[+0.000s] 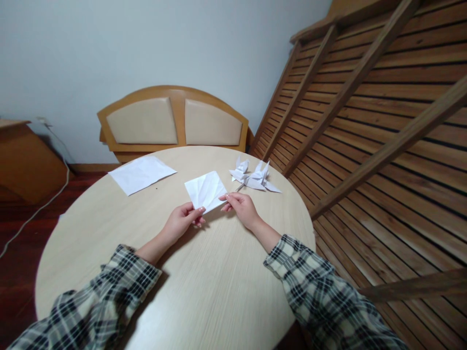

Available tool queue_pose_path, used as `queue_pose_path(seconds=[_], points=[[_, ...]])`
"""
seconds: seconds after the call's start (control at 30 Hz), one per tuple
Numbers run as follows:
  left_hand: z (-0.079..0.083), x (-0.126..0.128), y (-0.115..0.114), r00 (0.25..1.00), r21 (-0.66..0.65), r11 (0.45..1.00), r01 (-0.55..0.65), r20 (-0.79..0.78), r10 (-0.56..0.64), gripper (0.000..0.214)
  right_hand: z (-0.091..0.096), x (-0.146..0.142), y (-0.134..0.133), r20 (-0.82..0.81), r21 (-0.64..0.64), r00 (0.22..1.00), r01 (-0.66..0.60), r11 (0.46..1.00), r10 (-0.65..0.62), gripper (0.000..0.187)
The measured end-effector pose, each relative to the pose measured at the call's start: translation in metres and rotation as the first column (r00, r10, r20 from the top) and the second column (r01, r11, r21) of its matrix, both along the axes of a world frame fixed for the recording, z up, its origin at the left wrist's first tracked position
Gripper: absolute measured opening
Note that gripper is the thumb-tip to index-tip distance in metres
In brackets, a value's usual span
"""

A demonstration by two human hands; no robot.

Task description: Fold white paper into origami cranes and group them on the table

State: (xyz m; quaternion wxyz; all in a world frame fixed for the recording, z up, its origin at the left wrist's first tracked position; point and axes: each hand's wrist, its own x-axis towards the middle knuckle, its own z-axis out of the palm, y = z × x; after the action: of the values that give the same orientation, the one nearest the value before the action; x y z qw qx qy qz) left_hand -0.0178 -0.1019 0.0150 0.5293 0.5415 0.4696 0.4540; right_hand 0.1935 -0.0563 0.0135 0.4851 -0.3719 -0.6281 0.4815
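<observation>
Both hands hold a folded square of white paper [206,188] with crease lines across its face, tilted just above the table. My left hand [184,217] pinches its lower left edge, thumb on top and fingers beneath. At the lower right corner my right hand [239,206] grips it between thumb and fingers. Just beyond the right hand lie several folded white paper cranes [256,179] in a cluster. A thin dark stick-like thing [240,186] shows between the right hand and the cranes; I cannot tell what it is.
The round light-wood table [204,291] carries a flat white paper sheet [141,173] at its far left. A wooden headboard [179,121] with cream panels stands behind it. Wooden slats [365,126] lean along the right side. A white cable [44,206] runs down at left.
</observation>
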Motion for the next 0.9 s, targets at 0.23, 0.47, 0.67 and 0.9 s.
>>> queue_pose_path(seconds=[0.23,0.47,0.67,0.9], points=[[0.006,-0.006,-0.002,0.973,0.164,0.973,-0.162,-0.137,0.185,0.044,-0.005,0.003,0.008,-0.021,-0.011,1.000,0.021,1.000,-0.021,0.036],[0.005,-0.011,0.001,0.896,0.445,0.869,-0.218,-0.262,0.359,0.032,-0.005,0.000,0.002,0.120,-0.110,0.990,-0.054,0.992,0.068,0.027],[-0.009,-0.012,0.005,0.787,0.585,0.810,0.050,-0.522,0.328,0.025,-0.004,-0.003,-0.005,0.235,-0.076,0.956,-0.163,0.984,0.176,0.023],[-0.028,-0.013,0.010,0.652,0.484,0.831,0.273,-0.729,0.210,0.045,-0.015,0.005,-0.002,0.352,0.034,0.896,-0.300,0.953,0.269,0.025]])
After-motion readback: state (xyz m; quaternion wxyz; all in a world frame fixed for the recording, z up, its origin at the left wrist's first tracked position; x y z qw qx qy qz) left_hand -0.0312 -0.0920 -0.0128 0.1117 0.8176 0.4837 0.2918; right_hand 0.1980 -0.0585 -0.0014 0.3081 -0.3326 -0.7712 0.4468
